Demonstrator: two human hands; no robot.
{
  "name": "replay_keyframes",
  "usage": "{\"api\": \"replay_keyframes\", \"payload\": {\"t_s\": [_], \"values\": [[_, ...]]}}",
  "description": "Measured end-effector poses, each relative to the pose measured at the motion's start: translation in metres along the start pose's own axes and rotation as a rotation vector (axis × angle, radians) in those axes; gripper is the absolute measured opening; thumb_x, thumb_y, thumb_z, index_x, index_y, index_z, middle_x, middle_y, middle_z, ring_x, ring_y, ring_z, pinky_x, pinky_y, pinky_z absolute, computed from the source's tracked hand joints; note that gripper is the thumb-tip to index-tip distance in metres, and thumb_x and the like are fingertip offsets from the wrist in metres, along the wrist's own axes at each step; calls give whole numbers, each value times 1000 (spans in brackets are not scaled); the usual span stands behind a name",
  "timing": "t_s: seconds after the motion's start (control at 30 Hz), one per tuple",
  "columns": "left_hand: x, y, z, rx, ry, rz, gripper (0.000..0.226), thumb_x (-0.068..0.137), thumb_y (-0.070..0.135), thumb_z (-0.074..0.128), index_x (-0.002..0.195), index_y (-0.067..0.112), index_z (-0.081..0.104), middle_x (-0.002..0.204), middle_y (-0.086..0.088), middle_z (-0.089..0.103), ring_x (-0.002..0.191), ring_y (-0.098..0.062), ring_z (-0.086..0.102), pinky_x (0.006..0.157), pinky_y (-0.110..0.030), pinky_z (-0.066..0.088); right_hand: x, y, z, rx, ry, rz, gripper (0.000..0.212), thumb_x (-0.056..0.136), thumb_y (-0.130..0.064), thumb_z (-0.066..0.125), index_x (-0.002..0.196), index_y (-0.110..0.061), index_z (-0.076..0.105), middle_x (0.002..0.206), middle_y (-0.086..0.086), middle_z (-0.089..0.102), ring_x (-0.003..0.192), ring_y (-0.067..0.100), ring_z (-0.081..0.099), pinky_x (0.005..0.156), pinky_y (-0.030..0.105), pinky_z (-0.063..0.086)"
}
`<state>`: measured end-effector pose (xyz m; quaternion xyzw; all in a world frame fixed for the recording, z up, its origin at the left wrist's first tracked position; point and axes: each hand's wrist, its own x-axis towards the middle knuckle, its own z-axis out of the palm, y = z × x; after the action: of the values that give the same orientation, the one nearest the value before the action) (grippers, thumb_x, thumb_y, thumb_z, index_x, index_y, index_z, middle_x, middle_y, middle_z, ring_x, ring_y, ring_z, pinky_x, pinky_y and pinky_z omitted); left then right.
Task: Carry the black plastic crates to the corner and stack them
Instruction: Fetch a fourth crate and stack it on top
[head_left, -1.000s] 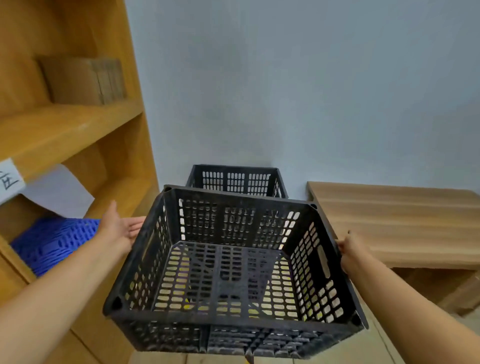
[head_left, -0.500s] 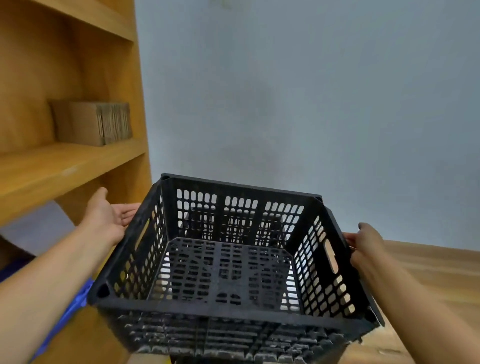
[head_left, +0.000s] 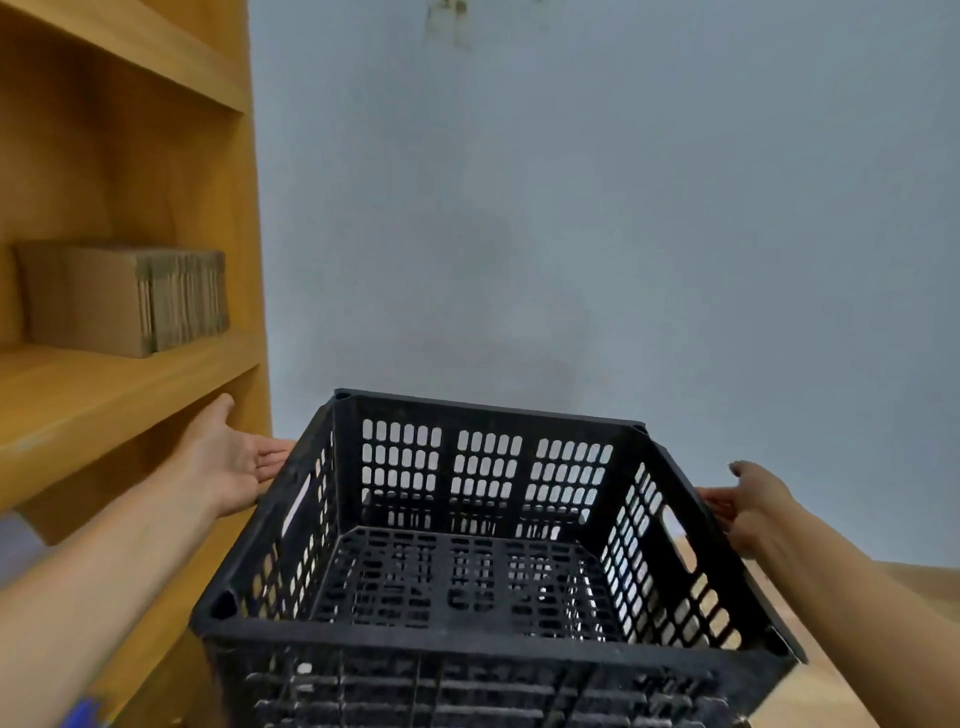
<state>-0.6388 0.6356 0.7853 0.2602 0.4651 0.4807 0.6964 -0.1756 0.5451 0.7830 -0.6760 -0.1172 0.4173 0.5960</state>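
Head view: both hands, left hand (head_left: 228, 462) and right hand (head_left: 753, 506), are reaching flat-fingered at the black crate (head_left: 483, 561) sides, not gripping. It's sitting by the wall, maybe stacked already; underneath is hidden.

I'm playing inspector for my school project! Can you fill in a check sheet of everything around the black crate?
Surface: wooden board low on the right, only partly seen.
Job's things: one black crate, empty, held up near the wall; what lies beneath it is hidden.
Clutter: flattened cardboard stack on the wooden shelf.
Hands: left hand and right hand at the crate's sides; fingers mostly hidden behind it.
Cables: nothing seen.
Surroundings: grey wall, stained near the top.
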Motion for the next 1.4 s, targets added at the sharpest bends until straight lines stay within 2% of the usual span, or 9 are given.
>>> {"api": "replay_keyframes", "payload": {"t_s": [0.1, 0.27, 0.6, 0.73, 0.9, 1.0, 1.17, 1.3, 1.4], "values": [[37, 23, 6, 42, -24, -38, 97, 87, 70, 15, 127, -15, 39, 111, -31, 55, 96, -36, 55, 92, -48, 38, 21, -14, 20, -1, 30, 24, 56, 97, -42, 29, 105, 6, 57, 78, 19, 56, 67, 31, 54, 45, 42, 53], [92, 47, 17, 81, -35, -67, 103, 82, 76, 17, 124, -15, 42, 118, -30, 56, 107, -36, 55, 92, -46, 42, 54, -29, 47, 6, 86, 45, 58, 96, -44, 30, 99, 6, 59, 84, 18, 57, 72, 31, 55, 61, 45, 46], [161, 58, 39, 149, 32, -98, 93, 88, 68, 17, 134, -11, 37, 128, -26, 53, 117, -34, 52, 101, -43, 40, 105, -54, 80, -32, 48, 20, 54, 95, -42, 36, 89, 7, 56, 89, 19, 57, 75, 30, 56, 59, 45, 46], [175, 58, 49, 181, 81, -92, 90, 90, 65, 15, 128, -12, 41, 109, -25, 58, 114, -33, 53, 100, -42, 40, 121, -61, 91, -81, 29, 25, 52, 95, -41, 39, 88, 7, 55, 87, 18, 56, 74, 29, 55, 57, 43, 45], [189, 57, 56, 160, 121, -86, 86, 91, 62, 18, 130, -11, 41, 111, -25, 59, 111, -32, 56, 98, -41, 42, 140, -61, 96, -78, -6, 28, 50, 94, -41, 40, 101, 6, 55, 90, 18, 54, 76, 29, 55, 59, 43, 47], [197, 54, 60, 170, 141, -78, 83, 92, 60, 19, 126, -11, 43, 102, -23, 60, 95, -31, 59, 94, -40, 44, 147, -62, 97, -63, -20, 36, 51, 94, -42, 40, 101, 6, 55, 91, 18, 54, 77, 28, 56, 59, 42, 48], [205, 49, 58, 185, 109, -54, 76, 94, 56, 22, 127, -10, 44, 98, -21, 60, 98, -30, 59, 99, -40, 42, 156, -56, 98, -116, -44, 11, 45, 93, -39, 43, 95, 4, 56, 91, 18, 54, 79, 29, 55, 69, 44, 50], [192, 37, 57, 468, 140, 107, 54, 97, 44, 33, 120, 0, 54, 102, -16, 60, 108, -27, 55, 98, -42, 39, 143, -44, 88, -181, -99, -142, 29, 95, -24, 46, 80, -1, 57, 82, 16, 55, 70, 25, 54, 61, 36, 47], [161, 15, 62, 959, 113, 226, 36, 96, 38, 40, 104, 12, 64, 115, -14, 64, 106, -30, 58, 90, -41, 44, 125, -29, 76, -538, -168, -351, 23, 91, -15, 48, 92, 4, 61, 93, 28, 61, 72, 29, 57, 65, 36, 48]]}}
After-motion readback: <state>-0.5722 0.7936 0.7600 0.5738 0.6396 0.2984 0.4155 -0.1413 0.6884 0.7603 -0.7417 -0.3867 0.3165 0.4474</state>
